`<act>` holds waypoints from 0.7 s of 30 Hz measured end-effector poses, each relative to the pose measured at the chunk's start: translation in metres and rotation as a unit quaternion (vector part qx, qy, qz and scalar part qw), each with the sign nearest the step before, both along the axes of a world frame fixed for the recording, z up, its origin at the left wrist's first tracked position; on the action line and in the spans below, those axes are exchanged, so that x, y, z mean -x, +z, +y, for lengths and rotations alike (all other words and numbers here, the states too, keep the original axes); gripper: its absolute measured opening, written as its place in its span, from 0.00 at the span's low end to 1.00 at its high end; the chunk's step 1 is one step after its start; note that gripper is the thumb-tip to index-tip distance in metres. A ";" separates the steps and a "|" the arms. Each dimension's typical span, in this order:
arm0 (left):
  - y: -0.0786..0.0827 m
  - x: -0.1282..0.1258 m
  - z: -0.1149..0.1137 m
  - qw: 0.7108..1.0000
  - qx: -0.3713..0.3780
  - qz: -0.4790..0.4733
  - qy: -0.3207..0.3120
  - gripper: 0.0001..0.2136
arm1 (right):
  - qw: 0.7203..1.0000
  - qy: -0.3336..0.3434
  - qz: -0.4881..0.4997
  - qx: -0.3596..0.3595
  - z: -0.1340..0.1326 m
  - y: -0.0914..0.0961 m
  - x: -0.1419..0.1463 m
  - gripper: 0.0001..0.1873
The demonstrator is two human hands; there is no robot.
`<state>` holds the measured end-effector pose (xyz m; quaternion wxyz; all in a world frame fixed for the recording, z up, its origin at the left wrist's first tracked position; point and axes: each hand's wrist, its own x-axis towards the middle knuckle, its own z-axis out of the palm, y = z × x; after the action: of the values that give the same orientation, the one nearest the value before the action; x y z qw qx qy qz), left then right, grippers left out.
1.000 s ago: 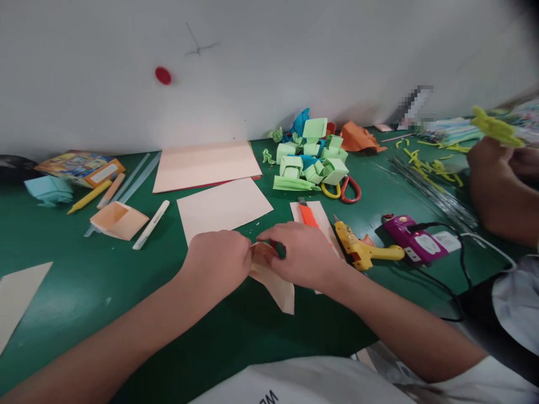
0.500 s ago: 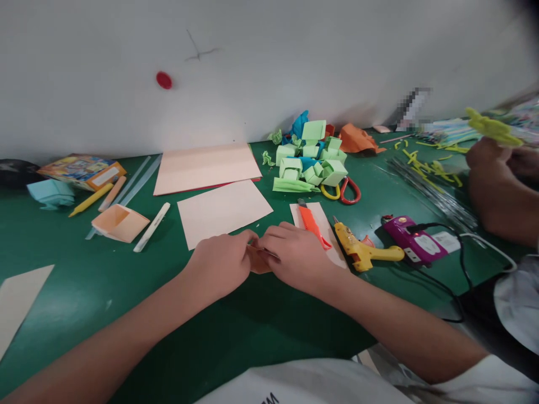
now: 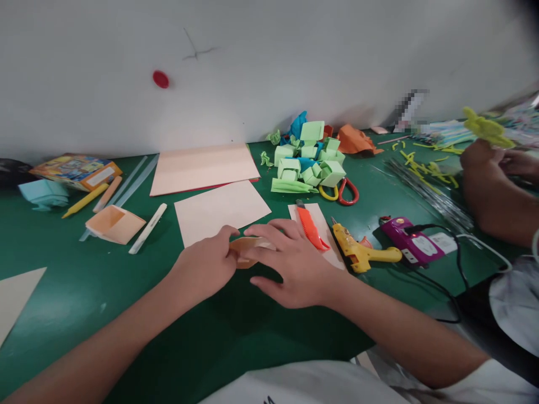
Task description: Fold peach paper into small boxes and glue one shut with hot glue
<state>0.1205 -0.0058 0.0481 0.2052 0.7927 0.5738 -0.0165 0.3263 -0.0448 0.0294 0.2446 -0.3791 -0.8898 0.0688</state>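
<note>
My left hand [image 3: 204,266] and my right hand [image 3: 290,261] meet over a small folded piece of peach paper [image 3: 250,245] just above the green table [image 3: 76,292]. The left hand pinches the paper's left end between thumb and fingers. The right hand lies over the paper's right side with its fingers stretched out and pressed down on it. Most of the folded piece is hidden under the two hands. A flat peach sheet [image 3: 221,210] lies just beyond them.
An orange utility knife [image 3: 309,227] on a paper strip, a yellow glue gun [image 3: 362,249] and a purple device [image 3: 415,244] lie to the right. Green paper cubes [image 3: 309,160], scissors [image 3: 339,193], a peach paper box [image 3: 113,223] and pens are around. Another person's hands [image 3: 484,168] hold a yellow-green piece.
The folded paper has been turned and flattened between my hands. My right hand's fingers have spread out over it, and both hands shifted slightly left.
</note>
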 end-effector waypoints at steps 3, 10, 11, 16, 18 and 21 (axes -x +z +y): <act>0.000 0.004 -0.007 0.996 0.057 0.002 0.067 0.19 | 0.999 -0.008 -0.040 -0.001 0.003 -0.004 0.002 0.10; -0.011 0.026 -0.049 0.988 0.058 0.015 0.139 0.16 | 0.998 0.022 -0.050 0.030 0.006 -0.010 0.010 0.13; -0.013 0.028 -0.053 0.988 0.059 0.021 0.142 0.15 | 0.998 0.022 -0.051 0.033 0.005 -0.010 0.011 0.13; -0.015 0.030 -0.057 0.994 0.021 0.048 0.092 0.09 | 0.998 0.029 -0.042 0.034 0.007 -0.015 0.012 0.10; -0.013 0.030 -0.056 0.995 -0.002 0.055 0.085 0.14 | 0.999 0.017 -0.036 0.031 0.008 -0.016 0.011 0.08; -0.012 0.033 -0.057 0.994 -0.030 0.065 0.078 0.21 | 0.999 0.003 -0.020 0.030 0.009 -0.018 0.010 0.09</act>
<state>0.0872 -0.0624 0.0358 0.1438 0.7486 0.6463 -0.0346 0.3161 -0.0354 0.0119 0.2154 -0.3846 -0.8932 0.0886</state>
